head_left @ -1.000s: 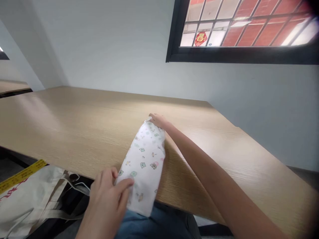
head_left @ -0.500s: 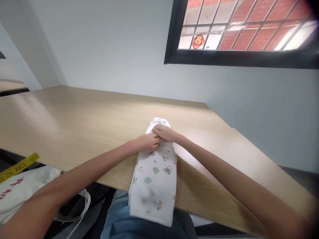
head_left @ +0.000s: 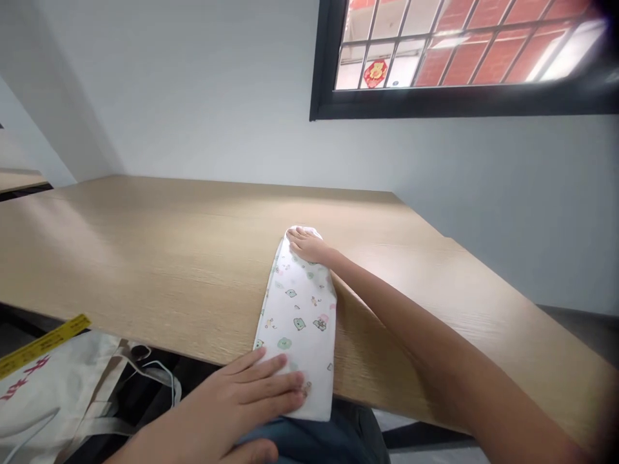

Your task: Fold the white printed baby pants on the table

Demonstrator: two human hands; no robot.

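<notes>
A long folded white cloth printed with small green and pink figures lies on the wooden table, its near end hanging over the front edge above my lap. My right hand rests flat on the far end of the cloth, fingers stretched out. Over the near end is my left hand, palm down with fingers spread; its fingertips overlap the cloth's left side. Whether those fingertips press on it or hover just above, I cannot tell.
The wooden table reaches back to a pale wall with a dark-framed, barred window. Below the table's front edge at left are a white bag with red lettering, a yellow strip and a thin white cable.
My left hand has left my right hand and moved back toward me to the cloth's near end, its fingers spreading. My right hand has slid slightly farther along and flattened on the cloth.
</notes>
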